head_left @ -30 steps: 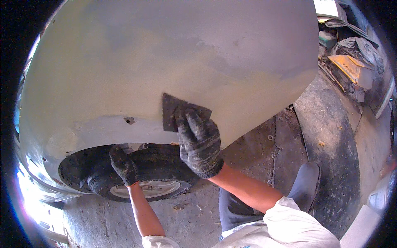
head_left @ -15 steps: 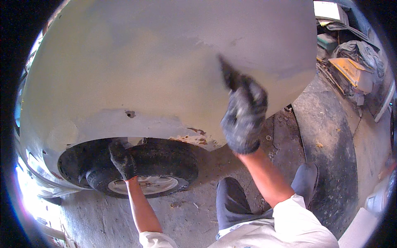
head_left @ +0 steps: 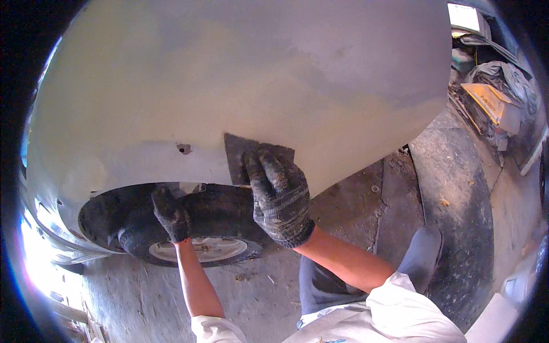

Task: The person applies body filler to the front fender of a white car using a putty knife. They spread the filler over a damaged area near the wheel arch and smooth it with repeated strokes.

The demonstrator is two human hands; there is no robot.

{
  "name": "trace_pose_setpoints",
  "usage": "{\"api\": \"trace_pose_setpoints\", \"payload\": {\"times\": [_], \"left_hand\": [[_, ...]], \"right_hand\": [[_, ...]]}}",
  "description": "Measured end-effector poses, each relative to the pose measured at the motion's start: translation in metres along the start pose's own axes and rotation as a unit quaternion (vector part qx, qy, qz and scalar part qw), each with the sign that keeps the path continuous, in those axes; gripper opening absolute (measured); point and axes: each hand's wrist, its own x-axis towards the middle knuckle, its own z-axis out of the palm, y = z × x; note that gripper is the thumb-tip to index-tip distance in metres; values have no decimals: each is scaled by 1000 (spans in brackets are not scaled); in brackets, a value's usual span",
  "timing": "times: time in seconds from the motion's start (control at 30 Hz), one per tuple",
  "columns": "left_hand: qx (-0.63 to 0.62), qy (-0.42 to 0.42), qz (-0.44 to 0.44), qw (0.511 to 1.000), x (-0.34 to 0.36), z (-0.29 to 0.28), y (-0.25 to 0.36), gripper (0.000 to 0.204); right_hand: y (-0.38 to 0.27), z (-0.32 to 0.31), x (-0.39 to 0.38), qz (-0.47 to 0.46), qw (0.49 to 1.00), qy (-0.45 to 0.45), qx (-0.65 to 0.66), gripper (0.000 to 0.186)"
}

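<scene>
My right hand [head_left: 280, 197], in a dirt-marked grey knit glove, presses a dark sheet of sandpaper [head_left: 233, 153] against the car panel [head_left: 189, 74]. The fingers lie over the sheet, just above the right part of the wheel arch. On the panel, dull olive and grey patches blend together, and a small dark hole [head_left: 183, 149] shows left of the sheet. My left hand [head_left: 171, 216], also gloved, is inside the wheel arch by the top of the tyre [head_left: 223, 220]. Its fingertips reach the arch edge, but shade hides how they are bent.
A pale wheel rim [head_left: 214, 249] shows under the tyre. The concrete floor [head_left: 229, 297] is stained and scattered with bits. At the right lie a yellow-and-white box [head_left: 492, 106], crumpled grey plastic sheeting [head_left: 503, 77] and other clutter. My knees are bent below the panel.
My right hand has swung left and down, bringing the sandpaper flat onto the panel above the arch, over the chipped area. The left hand stays in the wheel arch.
</scene>
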Motion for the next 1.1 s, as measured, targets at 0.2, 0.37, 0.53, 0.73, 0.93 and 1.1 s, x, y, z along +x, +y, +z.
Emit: {"api": "trace_pose_setpoints", "payload": {"times": [0.2, 0.37, 0.53, 0.73, 0.93, 1.1], "left_hand": [[-3, 43, -2, 999, -70, 16, 59, 74], [-56, 86, -56, 993, -148, 50, 120, 57], [23, 138, -138, 981, -150, 87, 157, 53], [-4, 116, -85, 990, -138, 87, 151, 66], [33, 95, 8, 995, -88, 27, 87, 66], [12, 74, 15, 997, -27, -5, 21, 77]], "right_hand": [[1, -36, -30, -1, 991, -76, 109, 57], [2, -45, -49, -14, 978, -153, 143, 61], [-13, -46, -63, -36, 960, -227, 162, 61], [-17, -45, -78, -72, 944, -275, 170, 61], [41, -59, -28, 48, 994, 3, 93, 58], [103, -67, 43, 45, 988, 144, -38, 49]]}}
